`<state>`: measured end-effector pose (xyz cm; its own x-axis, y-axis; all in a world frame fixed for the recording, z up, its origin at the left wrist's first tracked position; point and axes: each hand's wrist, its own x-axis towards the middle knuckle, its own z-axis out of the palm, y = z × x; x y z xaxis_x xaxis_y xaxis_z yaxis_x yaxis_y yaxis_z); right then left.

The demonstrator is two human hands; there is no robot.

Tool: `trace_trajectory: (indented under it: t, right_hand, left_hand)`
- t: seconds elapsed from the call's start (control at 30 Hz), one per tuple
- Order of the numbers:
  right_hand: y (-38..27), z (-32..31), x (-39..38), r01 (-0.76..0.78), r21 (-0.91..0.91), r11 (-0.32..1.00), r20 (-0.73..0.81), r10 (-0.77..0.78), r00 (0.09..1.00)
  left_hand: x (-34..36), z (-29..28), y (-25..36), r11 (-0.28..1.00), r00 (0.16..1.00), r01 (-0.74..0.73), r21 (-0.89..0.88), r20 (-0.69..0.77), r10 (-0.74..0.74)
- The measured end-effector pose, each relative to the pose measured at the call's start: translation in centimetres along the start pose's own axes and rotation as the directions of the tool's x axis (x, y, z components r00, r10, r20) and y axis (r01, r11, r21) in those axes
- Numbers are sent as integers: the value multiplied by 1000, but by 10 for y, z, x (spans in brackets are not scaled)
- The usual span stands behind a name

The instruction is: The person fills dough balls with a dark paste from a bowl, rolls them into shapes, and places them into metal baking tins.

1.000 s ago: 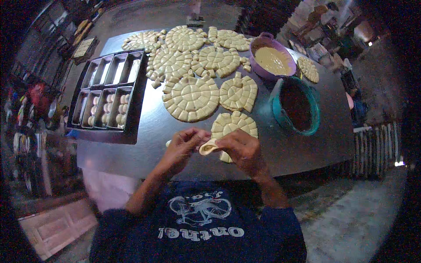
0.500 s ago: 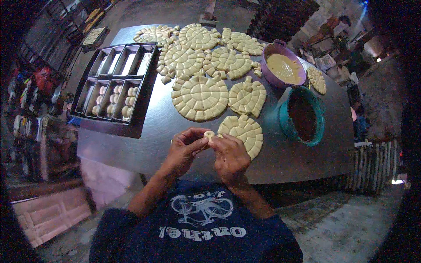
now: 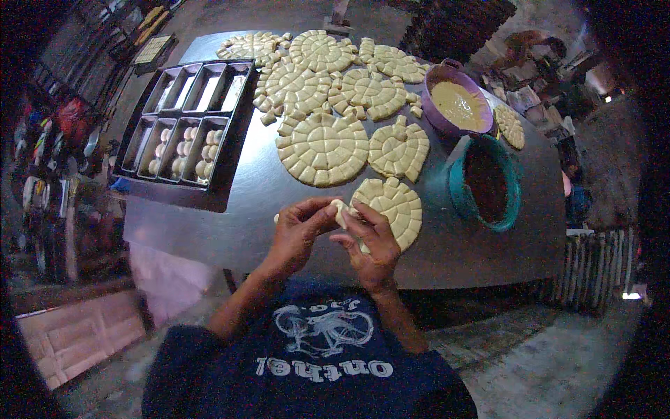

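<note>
Between my two hands, above the near edge of the metal table, is a small piece of pale dough. My left hand pinches it between thumb and fingertips. From the other side, the fingers of my right hand press on the dough, with the thumb lowered away from them. A scored, round dough slab lies just beyond my right hand and is partly covered by it. Another bit of dough peeks out beside my left hand.
Several scored dough slabs spread across the metal table. At left stands a black tray of loaf tins, some holding dough balls. On the right are a purple basin of pale batter and a teal tub with dark contents.
My right thumb has moved down and away from the dough, and the right fingers have opened slightly. The dough piece looks more stretched. The whole view has shifted a little.
</note>
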<state>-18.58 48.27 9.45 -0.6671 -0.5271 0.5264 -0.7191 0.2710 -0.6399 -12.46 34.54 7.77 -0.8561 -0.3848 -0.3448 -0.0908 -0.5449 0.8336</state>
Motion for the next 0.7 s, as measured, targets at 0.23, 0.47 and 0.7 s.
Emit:
trace_trajectory:
  t: [0.23,0.47,0.7]
  right_hand:
    - [25,-2,1,257,-125,958,140,-239,961]
    - [5,-5,15,-241,107,965,164,222,961]
    - [20,7,19,-319,168,933,310,258,915]
  left_hand:
    - [-3,-10,-3,982,992,-66,176,116,46]
    - [-15,-16,20,887,961,-219,406,248,124]
    - [-9,-22,11,930,989,-133,342,108,101]
